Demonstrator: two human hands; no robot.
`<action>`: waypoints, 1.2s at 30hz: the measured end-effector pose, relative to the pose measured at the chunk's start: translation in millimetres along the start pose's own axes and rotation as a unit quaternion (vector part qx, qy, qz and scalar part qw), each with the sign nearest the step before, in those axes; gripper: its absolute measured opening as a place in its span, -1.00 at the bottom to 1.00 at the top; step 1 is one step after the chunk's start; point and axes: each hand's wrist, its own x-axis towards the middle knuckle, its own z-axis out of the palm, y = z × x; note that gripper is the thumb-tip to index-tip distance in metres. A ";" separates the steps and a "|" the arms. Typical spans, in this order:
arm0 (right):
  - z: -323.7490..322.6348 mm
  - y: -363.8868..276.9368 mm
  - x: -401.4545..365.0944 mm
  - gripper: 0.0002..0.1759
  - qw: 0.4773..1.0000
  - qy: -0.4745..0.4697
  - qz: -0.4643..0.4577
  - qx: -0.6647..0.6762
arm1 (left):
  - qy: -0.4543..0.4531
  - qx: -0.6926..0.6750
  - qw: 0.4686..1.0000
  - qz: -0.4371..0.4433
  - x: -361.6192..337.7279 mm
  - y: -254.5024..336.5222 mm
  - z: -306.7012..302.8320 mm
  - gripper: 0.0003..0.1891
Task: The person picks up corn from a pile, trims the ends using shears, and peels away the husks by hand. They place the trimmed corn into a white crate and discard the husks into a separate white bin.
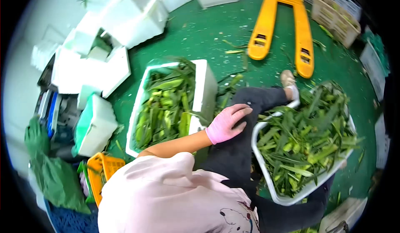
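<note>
Two full containers stood on the green floor (179, 37), one on each side of a dark-trousered leg (250, 97).

The left hand (228, 124), in a pink glove, rested on the leg with fingers loosely spread, gripping nothing; its forearm passed over the near edge of the foam box (203, 87) of green ears and leaves (164, 104). The right hand was out of view, its state impossible to tell. The white basket (266, 176) brimmed with leaves past its rim. Floor lay open between the box and the yellow forks (262, 33).
</note>
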 end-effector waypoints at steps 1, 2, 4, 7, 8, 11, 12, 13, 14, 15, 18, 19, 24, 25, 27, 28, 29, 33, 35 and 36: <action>6.6 -7.4 14.1 -0.47 1.000 -0.003 -0.008 -0.030 | 0.020 -0.024 0.998 -0.048 -13.1 -18.2 -14.2 -0.50; 9.9 -12.5 23.0 -0.46 0.999 -0.003 -0.014 -0.050 | 0.047 -0.048 0.994 -0.092 -27.8 -34.7 -24.0 -0.50; 6.9 -11.9 34.9 -0.45 0.999 -0.004 -0.013 -0.052 | 0.166 -0.146 0.944 -0.246 -53.3 -62.3 -41.0 -0.63; -4.4 -13.4 30.6 -0.42 0.999 -0.010 0.024 0.048 | 0.402 -0.248 0.811 -0.344 -127.7 -158.5 -64.3 -0.69; -6.6 -14.4 26.5 -0.41 0.994 -0.017 0.043 0.099 | 0.470 -0.201 0.767 -0.387 -144.3 -165.1 -82.0 -0.69; 2.3 -24.8 7.6 -0.39 0.962 -0.074 0.101 0.244 | 0.563 0.057 0.742 -0.359 -243.1 -224.4 -136.7 -0.71; 8.8 -29.6 0.2 -0.38 0.945 -0.104 0.120 0.285 | 0.557 0.105 0.724 -0.392 -268.5 -224.9 -161.8 -0.72; 16.1 -35.1 -9.1 -0.37 0.929 -0.136 0.137 0.316 | 0.560 0.110 0.716 -0.403 -293.5 -224.5 -182.2 -0.74; 27.2 -40.1 -18.3 -0.36 0.909 -0.171 0.156 0.348 | 0.603 0.067 0.675 -0.419 -300.5 -215.3 -195.2 -0.80; 36.6 -44.8 -29.8 -0.35 0.888 -0.207 0.175 0.371 | 0.551 0.059 0.677 -0.484 -325.1 -215.7 -207.0 -0.83; 71.4 -54.7 -66.1 -0.32 0.807 -0.319 0.226 0.443 | 0.307 0.036 0.649 -0.695 -338.3 -186.5 -198.1 -0.83; 81.7 -56.0 -79.0 -0.31 0.777 -0.354 0.237 0.463 | 0.226 0.202 0.718 -0.626 -350.8 -187.9 -178.4 -0.74; 111.5 -44.2 -114.8 -0.25 0.628 -0.489 0.243 0.555 | 0.051 0.373 0.667 -0.643 -322.8 -169.8 -150.1 -0.33; 111.2 -40.6 -117.0 -0.24 0.609 -0.500 0.233 0.570 | 0.053 0.378 0.657 -0.650 -322.4 -177.9 -151.3 -0.33; 103.3 -40.6 -121.1 -0.22 0.595 -0.503 0.212 0.590 | 0.076 0.335 0.694 -0.632 -324.5 -194.7 -154.1 -0.37; 94.4 -46.7 -121.4 -0.11 0.620 -0.472 0.244 0.577 | 0.086 0.244 0.763 -0.593 -322.6 -202.7 -153.3 -0.38; 85.9 -58.4 -121.6 0.00 0.644 -0.440 0.275 0.562 | 0.090 0.148 0.820 -0.546 -304.2 -198.2 -154.6 -0.40; 94.5 -21.0 -101.3 -0.08 0.697 -0.427 0.181 0.547 | 0.122 -0.465 0.737 -0.475 -121.3 -105.6 -141.6 -0.36; 85.8 -27.1 -97.0 -0.13 0.736 -0.389 0.155 0.533 | 0.033 -0.635 0.662 -0.396 -52.5 -65.8 -115.7 -0.28; 80.4 -65.8 -95.8 -0.14 0.746 -0.340 0.187 0.541 | -0.022 -0.662 0.651 -0.371 -19.6 -38.7 -95.7 -0.24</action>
